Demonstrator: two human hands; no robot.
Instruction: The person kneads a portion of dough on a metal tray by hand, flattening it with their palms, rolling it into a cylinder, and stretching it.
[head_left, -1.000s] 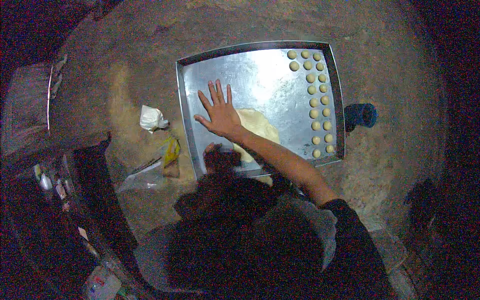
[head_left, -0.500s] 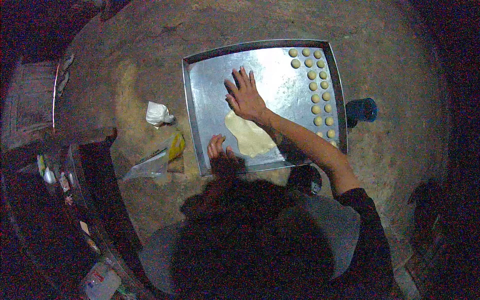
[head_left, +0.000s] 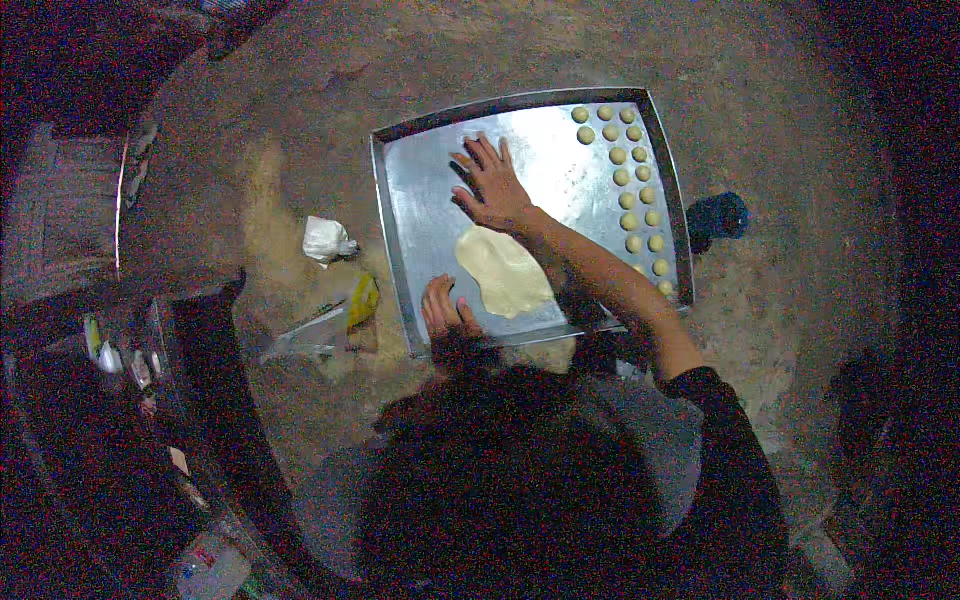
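Dim earthen floor (head_left: 300,130), shot from overhead; person crouches at 6 o'clock, dark hair and dark sleeve filling the near part of the view. Nearest the body, left hand (head_left: 443,312) rests on the near-left corner of the metal tray (head_left: 420,230), fingers loosely together, holding nothing, apparently pinning the tray so it doesn't slide. Just beside it, toward 1 o'clock, a flat sheet of pale dough (head_left: 503,270) lies on the tray's near half, inside the near rim, within easy reach of both hands. Right arm crosses over the dough's right edge; right hand (head_left: 490,185) is spread wide, palm down on bare metal just beyond the dough at its 12 o'clock, gripping nothing. Contact with the dough itself: cannot tell, looks just apart. Farther out, small dough balls (head_left: 632,190) sit in two rough columns along the tray's right rim, from far corner down to near corner, kept to one side, probably so the middle stays free as a work area. Off the tray: yellow wrapper (head_left: 362,300) and clear plastic bag (head_left: 300,335) at 9 o'clock of the left hand, crumpled white bag (head_left: 326,240) beyond them, all parked clear of the tray. Blue cup (head_left: 718,215) stands on the floor just outside the right rim, at 3 o'clock. Dark shelving with small items at far left, too dim to read.
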